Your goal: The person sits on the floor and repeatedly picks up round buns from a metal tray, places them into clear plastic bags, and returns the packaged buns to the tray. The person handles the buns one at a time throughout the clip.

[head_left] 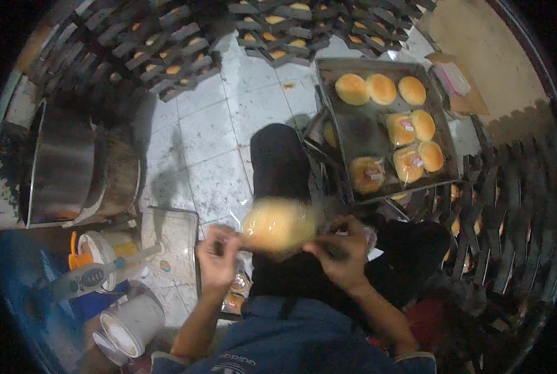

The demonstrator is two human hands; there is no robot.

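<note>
A round golden bun in a clear plastic bag is blurred by motion above my lap. Its bag is pinched at one side by my left hand, fingers closed. On the other side my right hand is closed too, thumb and fingertips at the bag's edge. Beside the right hand, crumpled clear plastic lies over my dark-trousered leg. To the right front, a dark metal tray bears several round buns; some, such as the bagged bun, are wrapped with a small label.
Racks of stacked dark trays with buns stand at the far side and right. Left are a large metal pot, white buckets and a pale dustpan-like panel. More wrapped buns lie low beside my left forearm.
</note>
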